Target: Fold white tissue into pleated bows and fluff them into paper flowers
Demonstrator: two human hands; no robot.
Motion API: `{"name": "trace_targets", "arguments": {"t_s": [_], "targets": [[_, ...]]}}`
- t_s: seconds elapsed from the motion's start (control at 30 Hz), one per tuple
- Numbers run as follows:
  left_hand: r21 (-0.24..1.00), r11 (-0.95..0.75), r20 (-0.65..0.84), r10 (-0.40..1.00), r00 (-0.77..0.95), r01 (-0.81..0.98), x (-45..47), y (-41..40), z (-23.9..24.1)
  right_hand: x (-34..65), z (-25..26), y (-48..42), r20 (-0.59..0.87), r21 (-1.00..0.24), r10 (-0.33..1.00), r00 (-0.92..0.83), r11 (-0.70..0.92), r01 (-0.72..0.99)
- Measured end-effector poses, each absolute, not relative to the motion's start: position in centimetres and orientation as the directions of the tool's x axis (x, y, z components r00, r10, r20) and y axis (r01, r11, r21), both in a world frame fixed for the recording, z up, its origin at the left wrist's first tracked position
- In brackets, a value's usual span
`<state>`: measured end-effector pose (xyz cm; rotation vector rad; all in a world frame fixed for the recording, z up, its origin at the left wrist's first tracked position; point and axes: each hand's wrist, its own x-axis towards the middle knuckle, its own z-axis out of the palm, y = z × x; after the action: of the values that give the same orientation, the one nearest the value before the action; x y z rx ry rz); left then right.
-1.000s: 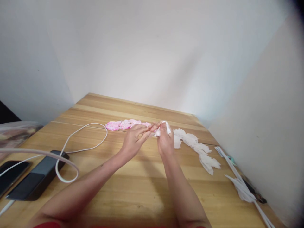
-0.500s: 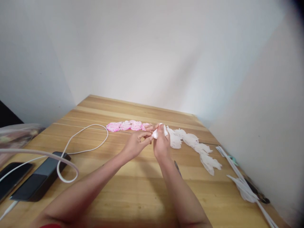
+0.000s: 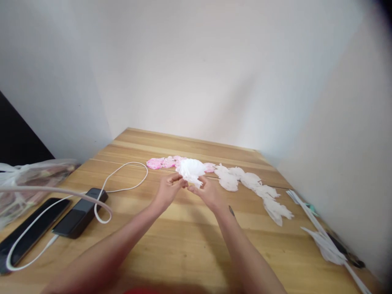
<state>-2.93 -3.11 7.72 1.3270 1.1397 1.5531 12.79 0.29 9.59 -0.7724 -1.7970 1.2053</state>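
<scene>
A white ruffled paper piece [image 3: 191, 170], fanned out like a flower, is held up above the wooden table [image 3: 190, 237]. My left hand [image 3: 168, 189] pinches its lower left edge. My right hand [image 3: 207, 192] pinches its lower right edge. Behind it lies a row of pink paper pieces [image 3: 162, 163]. To the right, a chain of white paper pieces [image 3: 254, 187] runs across the table toward the right wall.
A white cable [image 3: 119, 179] loops over a dark power bank [image 3: 80, 212] at the left. A dark phone [image 3: 29, 232] lies beside it, with a plastic bag [image 3: 30, 177] behind. White sticks and paper scraps [image 3: 321, 241] lie along the right wall.
The small folded white paper between my fingers has opened into a wide ruffled fan. Both hands have drawn toward me and lifted it. The view has shifted left.
</scene>
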Motion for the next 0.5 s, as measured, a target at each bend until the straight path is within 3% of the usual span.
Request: {"name": "trace_targets", "arguments": {"t_s": [0.13, 0.3, 0.5], "targets": [[0.930, -0.354, 0.366, 0.917, -0.160, 0.099, -2.1, -5.3, 6.0, 13.0, 7.6, -2.1, 0.382, -0.911, 0.877, -0.290, 0.410, 0.043], [0.869, -0.440, 0.479, 0.863, -0.159, 0.228, -1.7, -7.7, 5.2, 13.2, 5.9, -4.3, 0.411, -0.905, 0.884, -0.221, 0.425, 0.019], [0.711, -0.563, 0.649, 0.756, -0.084, 0.422, -1.9, -8.9, 4.4, 12.2, 4.4, -5.8, 0.425, -0.902, 0.895, -0.136, 0.432, 0.023]]}}
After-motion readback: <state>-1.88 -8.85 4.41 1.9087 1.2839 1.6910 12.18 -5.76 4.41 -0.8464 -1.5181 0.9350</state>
